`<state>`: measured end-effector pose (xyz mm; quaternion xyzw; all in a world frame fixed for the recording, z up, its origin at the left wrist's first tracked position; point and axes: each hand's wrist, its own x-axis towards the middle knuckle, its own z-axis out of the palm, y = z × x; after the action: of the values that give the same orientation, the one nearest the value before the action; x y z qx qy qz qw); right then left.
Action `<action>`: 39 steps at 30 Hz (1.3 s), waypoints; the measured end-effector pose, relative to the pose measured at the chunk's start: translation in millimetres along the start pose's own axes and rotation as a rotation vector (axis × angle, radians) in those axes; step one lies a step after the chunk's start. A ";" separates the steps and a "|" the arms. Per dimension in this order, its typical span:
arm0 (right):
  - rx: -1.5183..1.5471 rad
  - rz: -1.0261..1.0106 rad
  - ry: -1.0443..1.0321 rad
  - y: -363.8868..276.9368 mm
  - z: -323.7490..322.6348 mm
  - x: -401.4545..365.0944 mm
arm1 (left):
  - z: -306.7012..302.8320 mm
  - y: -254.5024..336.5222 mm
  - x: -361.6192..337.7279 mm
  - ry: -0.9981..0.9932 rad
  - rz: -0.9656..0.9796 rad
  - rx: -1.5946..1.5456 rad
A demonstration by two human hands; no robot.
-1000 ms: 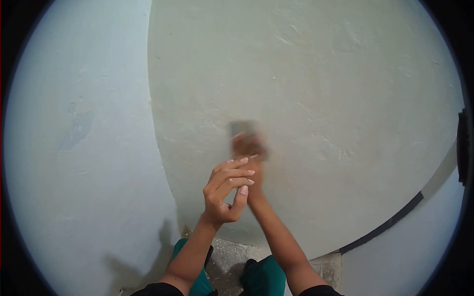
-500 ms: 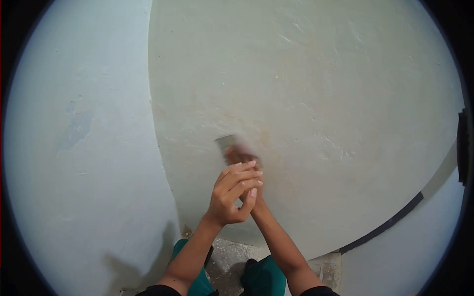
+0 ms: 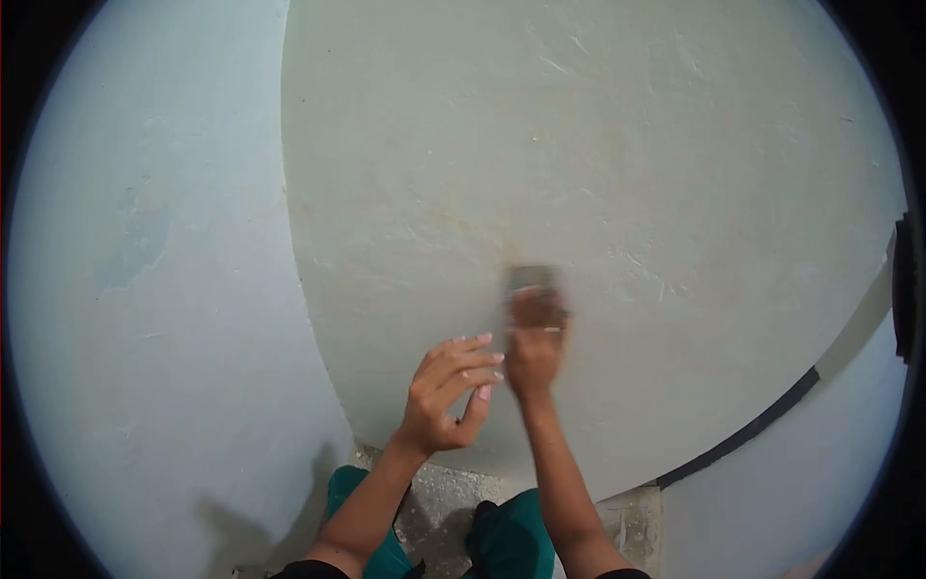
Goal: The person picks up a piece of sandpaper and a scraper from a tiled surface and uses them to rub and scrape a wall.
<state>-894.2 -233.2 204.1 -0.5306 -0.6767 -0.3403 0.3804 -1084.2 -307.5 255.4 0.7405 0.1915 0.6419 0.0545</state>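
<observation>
My right hand (image 3: 535,352) is closed around a flat tool (image 3: 531,280), a blurred grey-and-brown scraper-like piece held against or very near the pale greenish wall (image 3: 463,125). Motion smears its edges, so its exact shape is unclear. To the left, my left hand (image 3: 450,393) is raised in front of the same wall with its fingers spread and slightly curved, holding nothing. A small gap separates the two hands. Faint scratches and light brown stains mark the wall around the tool.
A bluish-white wall (image 3: 183,367) with a peeled patch meets the greenish wall at the left. A dark strip (image 3: 743,439) runs along its lower right edge. Below are speckled floor (image 3: 439,502) and my green trousers (image 3: 516,540). A dark object (image 3: 904,289) stands at the far right.
My right hand has moved right with the tool, out from behind my left hand, and the tool now points more upright. My left hand has shifted slightly down and left.
</observation>
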 end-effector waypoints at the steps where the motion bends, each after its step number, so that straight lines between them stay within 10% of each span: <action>1: 0.018 0.115 0.167 18.0 -3.5 8.3 | 0.2 -1.5 -3.1 -0.014 0.002 -0.008; 5: 0.166 0.374 0.362 6.5 0.5 17.1 | 9.5 -11.0 -17.1 -0.033 -0.018 -0.059; 11: 0.071 -0.107 -0.194 -10.0 63.8 -72.8 | 30.9 -13.9 -37.8 -0.050 0.018 -0.071; 13: -0.191 -0.081 0.105 13.8 28.6 -44.0 | 30.7 -12.9 -43.7 -0.056 0.028 -0.073; 16: 0.110 0.523 0.503 33.0 -22.7 -5.2 | 25.3 -5.0 -49.1 -0.066 0.009 -0.083; 24: 0.149 -0.191 -0.161 11.3 52.7 -94.5 | 34.5 -2.2 -52.1 -0.046 -0.031 -0.046; 31: 0.176 0.513 0.574 44.0 -2.9 -25.0 | 43.1 -12.0 -63.6 -0.157 -0.058 0.010; 36: 0.201 -0.125 -0.147 16.3 64.1 -105.4 | 65.0 -18.3 -76.3 -0.235 -0.020 0.104; 39: 0.088 -0.084 0.070 43.3 8.9 -70.6 | 74.5 -17.5 -87.6 -0.352 -0.015 0.112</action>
<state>-842.8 -249.0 140.4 -0.4723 -0.6990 -0.3442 0.4121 -1024.5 -310.0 155.6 0.8418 0.2201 0.4903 0.0505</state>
